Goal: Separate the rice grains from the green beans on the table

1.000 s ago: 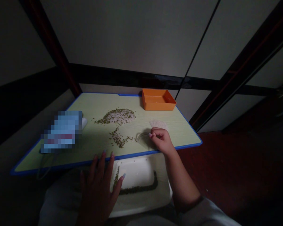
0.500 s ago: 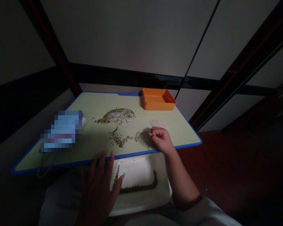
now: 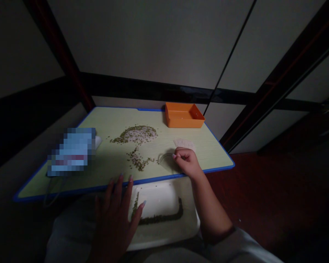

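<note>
My left hand (image 3: 113, 215) lies with its fingers spread over the left side of a white tray (image 3: 164, 235) on my lap. Small green beans or seeds (image 3: 161, 219) line the tray's left, near and right inner edges. Over the table's near right part, my right hand (image 3: 188, 160) is closed, thumb against fingers; what it pinches, if anything, is hidden. A clear curved rim (image 3: 163, 157) shows beside those fingertips. To their left is a small scatter of green and pale grains (image 3: 138, 162). Behind that lies a larger mixed heap (image 3: 137, 134). Pale grains (image 3: 185, 143) sit just past my right hand.
The pale yellow table (image 3: 112, 118) has a blue edge. An orange open box (image 3: 185, 123) stands at its back right. On the left lies a blurred-out blue object (image 3: 74, 149) with a thin loop hanging over the edge. Cabinet panels (image 3: 153, 44) rise behind.
</note>
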The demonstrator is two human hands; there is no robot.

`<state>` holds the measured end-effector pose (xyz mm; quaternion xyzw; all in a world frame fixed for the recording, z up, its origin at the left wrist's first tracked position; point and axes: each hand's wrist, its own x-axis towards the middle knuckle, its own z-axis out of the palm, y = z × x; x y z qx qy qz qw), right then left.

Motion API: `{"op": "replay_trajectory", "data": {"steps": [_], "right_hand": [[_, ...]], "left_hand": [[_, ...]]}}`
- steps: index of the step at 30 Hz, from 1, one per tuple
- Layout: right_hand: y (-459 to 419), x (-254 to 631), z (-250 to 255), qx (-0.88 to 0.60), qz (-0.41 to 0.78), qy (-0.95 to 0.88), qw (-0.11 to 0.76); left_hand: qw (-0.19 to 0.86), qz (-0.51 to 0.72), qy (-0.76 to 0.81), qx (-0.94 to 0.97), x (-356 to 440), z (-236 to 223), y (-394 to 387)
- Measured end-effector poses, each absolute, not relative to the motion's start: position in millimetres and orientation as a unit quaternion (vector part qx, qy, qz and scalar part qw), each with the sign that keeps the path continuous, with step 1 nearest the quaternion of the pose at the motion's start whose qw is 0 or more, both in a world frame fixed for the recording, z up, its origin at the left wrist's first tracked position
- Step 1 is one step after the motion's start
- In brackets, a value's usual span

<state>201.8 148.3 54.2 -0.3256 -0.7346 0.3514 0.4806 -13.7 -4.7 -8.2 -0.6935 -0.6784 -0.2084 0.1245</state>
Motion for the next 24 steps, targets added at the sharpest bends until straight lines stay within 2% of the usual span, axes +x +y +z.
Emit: {"op": "replay_trajectory", "data": {"steps": [24], "right_hand": [[147.4, 203.8, 56.0, -0.267, 0.349, -0.763, 0.474]], "left_hand": [[0.128, -0.206, -0.675, -0.696, -15.2, -9.7, -3.6]]}}
